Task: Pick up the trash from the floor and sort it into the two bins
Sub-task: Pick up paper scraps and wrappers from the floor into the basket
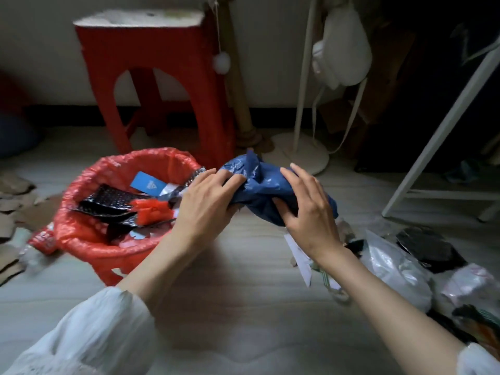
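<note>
Both hands hold a crumpled dark blue plastic bag (pixel 266 185) above the floor (pixel 243 266), just right of the red-lined bin (pixel 89 234): the left hand (pixel 205 201) has its grip pinched on the bag's left end, and the right hand (pixel 305 209) is wrapped around its bulk. The step looks best done by squeezing the bag tight (loose film springs open) and carrying it left, over the near rim. That path looks open, with the red stool (pixel 151 77) behind the bin and more trash (pixel 400 266) at right.
</note>
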{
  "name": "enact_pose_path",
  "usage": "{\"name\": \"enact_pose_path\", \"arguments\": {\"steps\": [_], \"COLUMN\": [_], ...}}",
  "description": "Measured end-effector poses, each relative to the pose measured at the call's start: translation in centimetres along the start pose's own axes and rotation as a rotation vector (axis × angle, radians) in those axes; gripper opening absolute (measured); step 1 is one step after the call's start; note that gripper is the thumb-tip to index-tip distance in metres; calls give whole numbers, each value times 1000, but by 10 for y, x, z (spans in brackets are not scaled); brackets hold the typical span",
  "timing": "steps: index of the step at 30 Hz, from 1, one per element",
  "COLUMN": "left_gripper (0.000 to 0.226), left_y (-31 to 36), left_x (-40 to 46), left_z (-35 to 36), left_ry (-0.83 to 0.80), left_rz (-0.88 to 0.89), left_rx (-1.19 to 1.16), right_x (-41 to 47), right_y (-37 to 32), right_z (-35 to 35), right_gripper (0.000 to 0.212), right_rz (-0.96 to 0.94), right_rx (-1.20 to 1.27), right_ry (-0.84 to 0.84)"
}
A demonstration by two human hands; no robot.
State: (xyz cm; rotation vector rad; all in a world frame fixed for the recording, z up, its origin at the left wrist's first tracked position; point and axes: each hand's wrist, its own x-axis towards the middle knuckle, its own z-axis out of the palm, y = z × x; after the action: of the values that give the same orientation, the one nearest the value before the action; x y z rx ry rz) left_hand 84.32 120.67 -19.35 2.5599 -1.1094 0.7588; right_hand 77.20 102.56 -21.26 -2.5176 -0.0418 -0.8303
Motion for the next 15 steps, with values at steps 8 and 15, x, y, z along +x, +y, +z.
{"name": "enact_pose_path", "arguments": {"steps": [8,15], "left_gripper": [69,72], "left_y": [-83,-127], "left_x": [-42,-95], "left_z": [-84,-51], "left_ry": [107,-257], "left_rz": [-391,-352], "left_rx": [213,458], "right_x": [61,45], "right_y": [-117,-126], "right_z": [65,127], "right_gripper": [55,56], "right_rz": [-91,-76], "right_rx": [75,-12], "right_ry": [-73,-631]}}
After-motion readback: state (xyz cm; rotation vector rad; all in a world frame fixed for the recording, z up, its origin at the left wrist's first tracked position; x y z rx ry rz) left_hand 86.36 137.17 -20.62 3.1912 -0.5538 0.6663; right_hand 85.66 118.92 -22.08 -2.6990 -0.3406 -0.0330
